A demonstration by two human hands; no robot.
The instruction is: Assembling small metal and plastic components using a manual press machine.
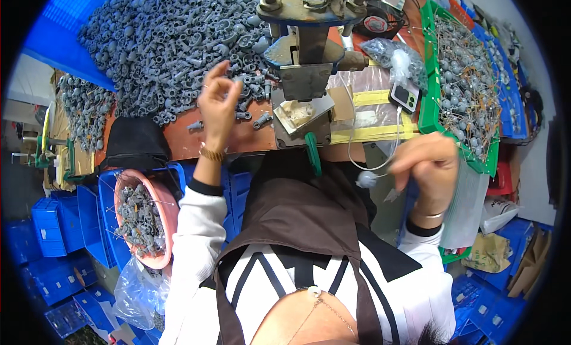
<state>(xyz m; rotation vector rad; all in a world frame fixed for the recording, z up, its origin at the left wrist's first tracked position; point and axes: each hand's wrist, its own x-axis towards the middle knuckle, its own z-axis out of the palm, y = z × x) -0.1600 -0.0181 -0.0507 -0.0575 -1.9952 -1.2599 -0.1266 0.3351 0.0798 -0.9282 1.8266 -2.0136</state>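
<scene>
My left hand (220, 104) is raised over the near edge of a big heap of small grey plastic fittings (178, 41), fingers curled toward the thumb; whatever they pinch is too small to make out. To the right, my right hand (429, 166) is closed and slightly blurred. From its fingertips a round grey plastic part (367, 179) hangs out to the left on a thin stem. Between my hands stands a metal press (306, 77), its head above a pale block (297, 114) on the base. A green handle or strap (313, 154) sticks out at the press's front.
A green tray (429, 101) of grey balls with thin wires stands at right. A white device (404, 97) with a looping white cable (352, 137) lies beside the press. A pink basin (169, 226) of grey parts and a black bag (137, 144) are at left.
</scene>
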